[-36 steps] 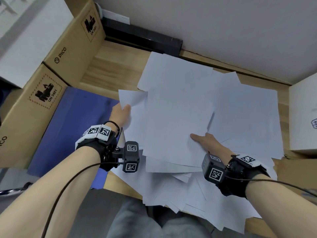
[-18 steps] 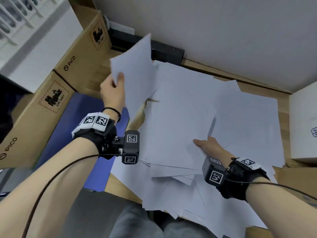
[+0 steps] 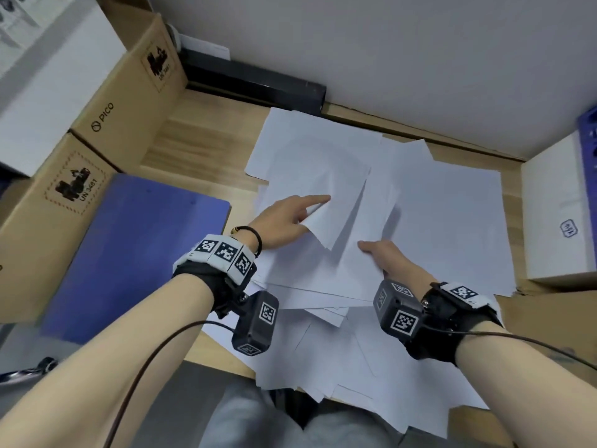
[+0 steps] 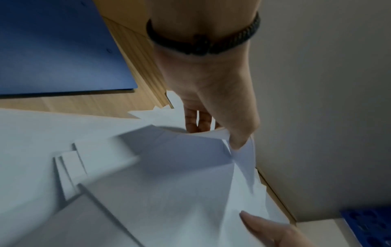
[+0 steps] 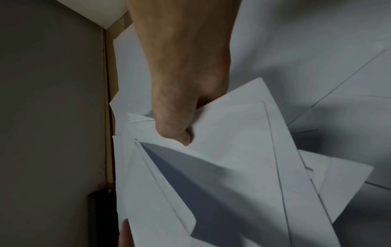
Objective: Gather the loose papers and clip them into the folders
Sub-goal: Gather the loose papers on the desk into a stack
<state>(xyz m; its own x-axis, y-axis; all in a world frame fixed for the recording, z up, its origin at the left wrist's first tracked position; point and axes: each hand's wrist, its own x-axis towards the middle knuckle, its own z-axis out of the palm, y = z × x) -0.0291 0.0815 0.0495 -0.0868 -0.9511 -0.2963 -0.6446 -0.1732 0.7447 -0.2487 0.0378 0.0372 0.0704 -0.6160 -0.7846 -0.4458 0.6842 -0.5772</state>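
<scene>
Loose papers [image 3: 436,221]: plain white sheets, overlapping and askew, spread over the wooden surface [image 3: 200,140], some hanging off its near edge. Top sheet [image 3: 329,189] lifted and bent at the pile's middle. Left hand [image 3: 284,218] pinches its corner, thumb on top. Right hand [image 3: 387,257] grips a sheaf edge beside it. Blue folder [image 3: 139,247] lies closed left of the papers, cardboard boxes [image 3: 106,124] beyond.

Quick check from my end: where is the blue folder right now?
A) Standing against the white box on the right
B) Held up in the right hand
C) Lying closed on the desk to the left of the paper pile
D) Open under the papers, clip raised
C. The blue folder lies flat and closed on the desk, left of the paper pile; the left hand and right hand both hold sheets, not the folder.
</scene>
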